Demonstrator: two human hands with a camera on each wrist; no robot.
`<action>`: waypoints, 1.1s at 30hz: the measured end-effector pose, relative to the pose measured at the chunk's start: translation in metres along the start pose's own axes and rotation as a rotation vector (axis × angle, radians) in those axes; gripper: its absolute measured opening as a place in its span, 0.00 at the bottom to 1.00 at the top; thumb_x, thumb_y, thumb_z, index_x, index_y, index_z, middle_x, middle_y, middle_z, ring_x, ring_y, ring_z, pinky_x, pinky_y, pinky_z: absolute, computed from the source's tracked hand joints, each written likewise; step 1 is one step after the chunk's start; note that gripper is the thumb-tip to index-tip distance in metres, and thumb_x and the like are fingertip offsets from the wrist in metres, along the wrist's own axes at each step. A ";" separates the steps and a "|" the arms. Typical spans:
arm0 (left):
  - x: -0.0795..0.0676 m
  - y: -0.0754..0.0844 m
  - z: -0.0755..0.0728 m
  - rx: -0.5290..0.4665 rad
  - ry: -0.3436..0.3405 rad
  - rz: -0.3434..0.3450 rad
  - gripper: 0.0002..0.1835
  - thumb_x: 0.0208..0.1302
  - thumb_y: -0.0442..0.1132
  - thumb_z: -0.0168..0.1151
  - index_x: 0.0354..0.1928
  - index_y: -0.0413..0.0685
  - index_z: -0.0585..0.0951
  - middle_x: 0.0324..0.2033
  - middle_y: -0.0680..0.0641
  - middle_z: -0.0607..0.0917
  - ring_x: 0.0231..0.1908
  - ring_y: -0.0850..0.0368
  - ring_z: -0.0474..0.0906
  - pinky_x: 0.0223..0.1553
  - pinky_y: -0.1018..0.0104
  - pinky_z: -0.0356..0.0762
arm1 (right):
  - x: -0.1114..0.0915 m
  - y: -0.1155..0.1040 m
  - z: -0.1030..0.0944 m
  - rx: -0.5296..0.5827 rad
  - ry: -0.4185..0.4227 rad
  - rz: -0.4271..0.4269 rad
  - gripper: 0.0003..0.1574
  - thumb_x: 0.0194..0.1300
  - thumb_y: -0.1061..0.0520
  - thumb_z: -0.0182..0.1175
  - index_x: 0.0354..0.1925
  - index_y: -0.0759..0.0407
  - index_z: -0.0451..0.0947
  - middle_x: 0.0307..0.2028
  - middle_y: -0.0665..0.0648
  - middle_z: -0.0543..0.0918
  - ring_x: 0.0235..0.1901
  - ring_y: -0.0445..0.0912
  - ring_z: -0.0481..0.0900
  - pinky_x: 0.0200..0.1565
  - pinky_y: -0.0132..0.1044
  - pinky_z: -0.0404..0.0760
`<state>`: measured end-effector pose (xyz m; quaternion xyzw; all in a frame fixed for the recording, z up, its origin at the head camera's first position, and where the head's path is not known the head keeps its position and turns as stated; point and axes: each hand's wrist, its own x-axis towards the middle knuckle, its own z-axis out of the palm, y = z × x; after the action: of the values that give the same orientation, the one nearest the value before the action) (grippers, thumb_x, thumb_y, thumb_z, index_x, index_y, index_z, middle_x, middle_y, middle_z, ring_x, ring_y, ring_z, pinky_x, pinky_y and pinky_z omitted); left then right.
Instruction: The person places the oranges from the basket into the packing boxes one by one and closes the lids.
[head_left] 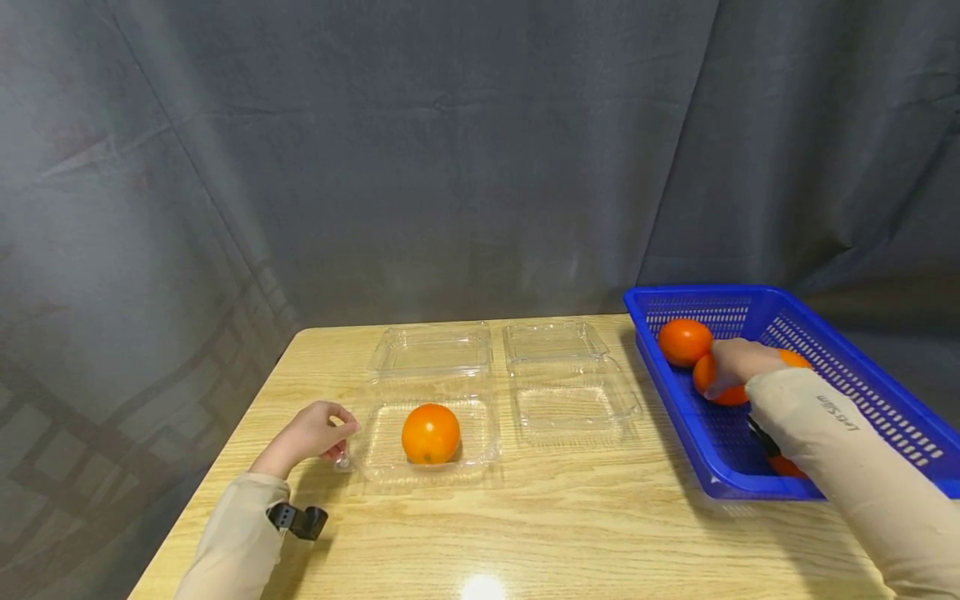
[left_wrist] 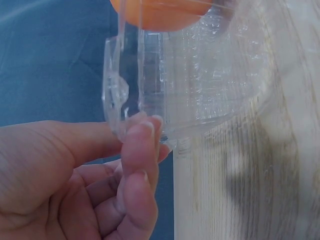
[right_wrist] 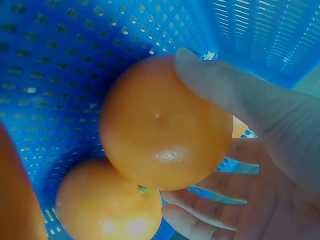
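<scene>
My left hand (head_left: 317, 432) pinches the near-left corner of a clear plastic clamshell container (left_wrist: 200, 90) between thumb and fingertips. One orange (head_left: 431, 434) sits inside that container's near half. Over on the right, my right hand (head_left: 738, 364) reaches into a blue plastic basket (head_left: 675, 412). Its thumb and spread fingers grip an orange (right_wrist: 165, 125) from the side. Just beneath that fruit in the right wrist view is another orange (right_wrist: 112, 200) with a small green stem spot.
A second clear clamshell container (head_left: 573, 404) lies open in the middle of the wooden table (head_left: 592, 525). Inside the basket are more oranges, one (head_left: 685, 342) in the far-left corner and one (head_left: 786, 467) partly behind the right sleeve. A dark curtain (head_left: 465, 167) hangs behind the table.
</scene>
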<state>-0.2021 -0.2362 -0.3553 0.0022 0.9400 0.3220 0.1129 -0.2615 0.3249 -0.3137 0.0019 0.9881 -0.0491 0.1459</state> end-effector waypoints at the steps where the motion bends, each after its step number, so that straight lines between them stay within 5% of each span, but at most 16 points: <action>1: 0.000 0.000 0.000 -0.001 0.001 0.001 0.12 0.64 0.36 0.55 0.41 0.30 0.77 0.16 0.48 0.79 0.16 0.61 0.73 0.22 0.67 0.77 | 0.000 0.000 0.000 0.000 0.000 0.002 0.25 0.43 0.53 0.72 0.34 0.66 0.75 0.31 0.67 0.77 0.30 0.59 0.73 0.35 0.53 0.73; 25: -0.001 0.000 0.000 -0.010 0.000 0.012 0.12 0.65 0.36 0.54 0.42 0.29 0.77 0.15 0.48 0.79 0.16 0.61 0.73 0.23 0.64 0.78 | -0.006 0.003 -0.007 -0.053 0.097 -0.068 0.30 0.41 0.50 0.73 0.35 0.67 0.71 0.28 0.64 0.75 0.29 0.58 0.73 0.32 0.56 0.74; 33: -0.001 0.001 0.000 -0.004 0.005 0.011 0.12 0.65 0.36 0.54 0.42 0.30 0.77 0.15 0.48 0.79 0.16 0.61 0.73 0.22 0.66 0.77 | -0.014 0.005 -0.012 -0.078 0.148 -0.090 0.45 0.39 0.47 0.73 0.48 0.75 0.69 0.37 0.74 0.77 0.34 0.65 0.75 0.36 0.63 0.74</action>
<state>-0.2008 -0.2355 -0.3548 0.0062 0.9396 0.3244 0.1088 -0.2517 0.3310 -0.2989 -0.0446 0.9964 -0.0167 0.0701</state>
